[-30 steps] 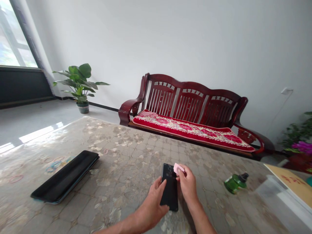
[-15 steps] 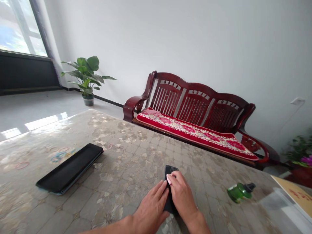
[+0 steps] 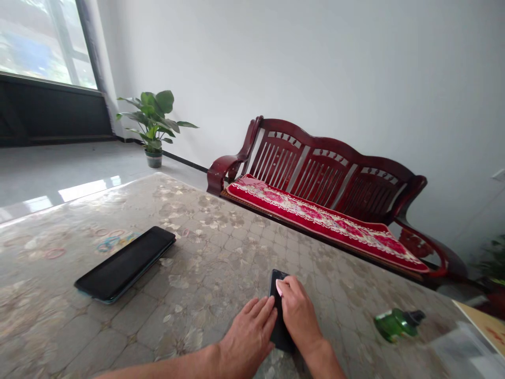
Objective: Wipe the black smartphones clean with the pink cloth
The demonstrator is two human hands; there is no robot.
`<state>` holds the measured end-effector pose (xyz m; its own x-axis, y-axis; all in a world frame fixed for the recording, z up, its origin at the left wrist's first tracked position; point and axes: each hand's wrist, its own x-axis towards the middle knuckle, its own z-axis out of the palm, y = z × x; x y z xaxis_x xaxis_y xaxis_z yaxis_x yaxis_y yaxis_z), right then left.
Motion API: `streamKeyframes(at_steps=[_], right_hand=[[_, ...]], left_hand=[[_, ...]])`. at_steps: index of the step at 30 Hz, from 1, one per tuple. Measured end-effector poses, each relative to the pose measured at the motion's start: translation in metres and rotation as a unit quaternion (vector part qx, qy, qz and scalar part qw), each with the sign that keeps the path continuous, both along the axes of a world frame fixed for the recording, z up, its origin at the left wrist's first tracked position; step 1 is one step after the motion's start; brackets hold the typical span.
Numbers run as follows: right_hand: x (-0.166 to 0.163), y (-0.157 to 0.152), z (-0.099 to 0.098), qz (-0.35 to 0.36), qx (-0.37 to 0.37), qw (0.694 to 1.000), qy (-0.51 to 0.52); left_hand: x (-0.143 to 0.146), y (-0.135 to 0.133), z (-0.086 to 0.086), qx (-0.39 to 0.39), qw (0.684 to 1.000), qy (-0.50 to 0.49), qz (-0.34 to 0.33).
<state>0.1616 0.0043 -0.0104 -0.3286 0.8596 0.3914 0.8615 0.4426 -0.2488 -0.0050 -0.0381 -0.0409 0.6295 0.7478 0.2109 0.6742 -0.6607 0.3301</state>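
Your right grip [image 3: 300,311] is pinching a small pink pad [image 3: 279,288] and is resting over the top half of a dark phone [image 3: 280,332]. Your fingers are hiding most of the pad, so only a little pink bit is showing. Your left grip [image 3: 252,329] is lying flat, with its fingers stretching out side by side, and its fingertips are touching the left edge of the phone. Your left thumb is pointing at the low end of the phone. The phone is lying on the bench [image 3: 221,263], near you and between your two hands, and its long side is running away from you. Off to your left, a black flat device [image 3: 126,266] is lying on the bench, and some blue and yellow loops [image 3: 108,244] are sitting just beside it. Over to your right, a green bottle [image 3: 395,325] with a black top is sitting near a see-through plastic thing [image 3: 457,342]. Past the bench, a red wooden sofa [image 3: 343,163] is holding a red flowery mat [image 3: 315,213], and a leafy plant [image 3: 152,121] is standing in a pot.
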Motion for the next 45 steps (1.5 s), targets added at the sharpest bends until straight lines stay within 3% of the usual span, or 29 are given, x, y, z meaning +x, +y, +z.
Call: streamKeyframes(at_steps=[3, 10, 16, 19, 24, 31, 35, 39, 45], right_hand=[[0.003, -0.007, -0.002, 0.006, 0.002, 1.000, -0.017], [0.002, 0.018, 0.007, -0.064, 0.000, 0.997, -0.048], [0.006, -0.003, 0.004, -0.035, -0.002, 0.998, -0.044], [0.007, 0.004, 0.005, -0.048, 0.003, 0.998, -0.045], [0.005, 0.022, 0.010, -0.076, 0.002, 0.995, -0.063], [0.014, -0.007, 0.001, -0.051, -0.007, 0.997, -0.060], [0.016, 0.004, 0.005, -0.080, -0.009, 0.995, -0.066], [0.014, 0.017, 0.010, -0.109, -0.016, 0.990, -0.088], [0.012, -0.003, 0.002, -0.101, -0.015, 0.992, -0.077]], left_hand=[[0.000, -0.001, 0.000, 0.027, 0.999, 0.024, 0.005], [-0.002, 0.000, 0.004, 0.031, 0.999, 0.034, 0.001], [-0.001, 0.001, -0.003, 0.041, 0.999, 0.028, -0.001], [-0.002, 0.001, -0.003, 0.040, 0.999, 0.030, -0.004], [-0.003, 0.002, 0.002, 0.028, 0.999, 0.032, -0.005], [-0.002, 0.001, 0.018, -0.003, 0.998, 0.067, 0.015], [-0.002, 0.004, 0.023, -0.019, 0.997, 0.073, 0.010], [-0.003, 0.008, 0.016, -0.014, 0.997, 0.078, 0.010], [-0.008, 0.009, 0.006, 0.017, 0.998, 0.062, 0.006]])
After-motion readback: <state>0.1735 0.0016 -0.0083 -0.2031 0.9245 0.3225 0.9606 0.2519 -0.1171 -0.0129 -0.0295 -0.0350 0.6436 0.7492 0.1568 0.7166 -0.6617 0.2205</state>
